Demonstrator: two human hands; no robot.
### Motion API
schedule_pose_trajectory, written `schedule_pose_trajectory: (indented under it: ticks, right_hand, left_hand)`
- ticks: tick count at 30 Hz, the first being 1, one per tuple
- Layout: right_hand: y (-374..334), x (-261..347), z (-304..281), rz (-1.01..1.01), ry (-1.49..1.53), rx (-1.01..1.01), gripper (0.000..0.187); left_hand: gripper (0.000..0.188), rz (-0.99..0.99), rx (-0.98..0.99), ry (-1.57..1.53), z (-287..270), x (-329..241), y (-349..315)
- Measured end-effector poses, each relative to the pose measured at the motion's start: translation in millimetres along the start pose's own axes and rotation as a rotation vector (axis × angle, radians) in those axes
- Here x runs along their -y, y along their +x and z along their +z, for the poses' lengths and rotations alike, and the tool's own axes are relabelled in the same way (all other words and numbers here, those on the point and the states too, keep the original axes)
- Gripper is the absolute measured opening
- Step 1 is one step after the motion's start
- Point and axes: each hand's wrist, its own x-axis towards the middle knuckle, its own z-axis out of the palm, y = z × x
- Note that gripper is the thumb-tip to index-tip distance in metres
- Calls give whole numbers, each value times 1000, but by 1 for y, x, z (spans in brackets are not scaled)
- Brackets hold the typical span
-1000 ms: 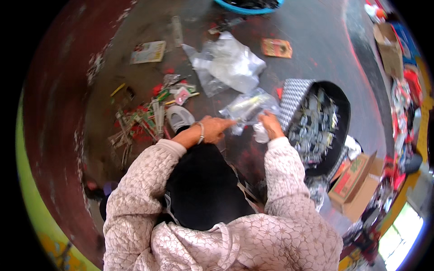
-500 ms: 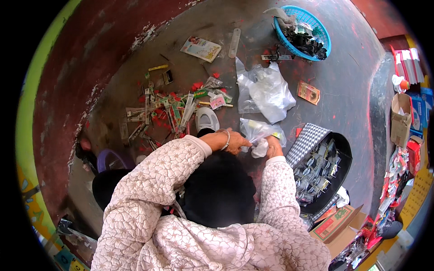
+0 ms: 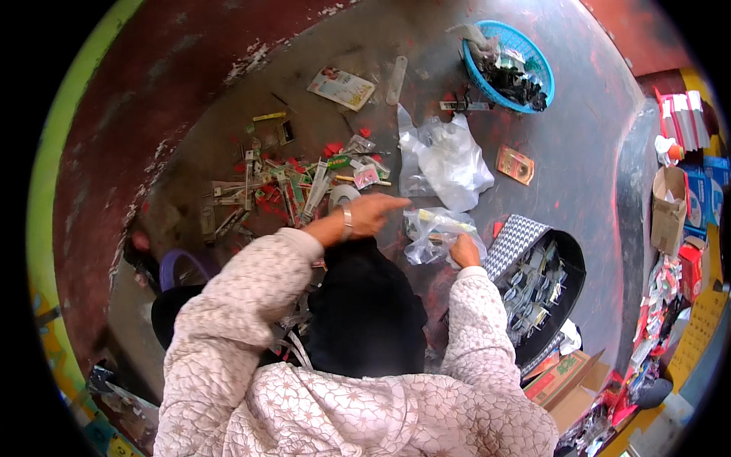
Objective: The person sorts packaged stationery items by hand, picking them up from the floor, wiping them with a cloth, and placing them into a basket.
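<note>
My left hand hangs over the floor with its index finger stretched out to the right, apart from anything; a bracelet circles the wrist. A small clear plastic bag with something yellowish inside lies just beyond that fingertip. My right hand is closed on the right side of this bag, its fingertips partly hidden. Past it, a larger whitish plastic bag lies crumpled on the floor. Close to my right forearm rests a black box with a houndstooth edge, holding many small metallic pieces.
Small packets and strips lie heaped at the left. A blue basket with black items stands at the far right. A booklet, a small orange card and an open cardboard box lie around me.
My left hand has let go of the small bag and drawn back left and away from me. The bag, bunched before, now lies looser under my right hand.
</note>
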Motion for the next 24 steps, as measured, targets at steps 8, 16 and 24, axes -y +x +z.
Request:
schedule_pose_trajectory:
  ticks: [8,16,24]
  right_hand:
    - [-48,-14,-44,-165,592,-52,22]
    - [-95,43,-119,-205,810,-207,15]
    - [-165,257,-232,-432,1228,86,18]
  left_hand:
    - [25,-635,-652,-738,-128,-76,-214]
    - [28,-612,-820,-931,-129,-106,-331]
    - [55,-371,-968,-1046,-122,-89,-306]
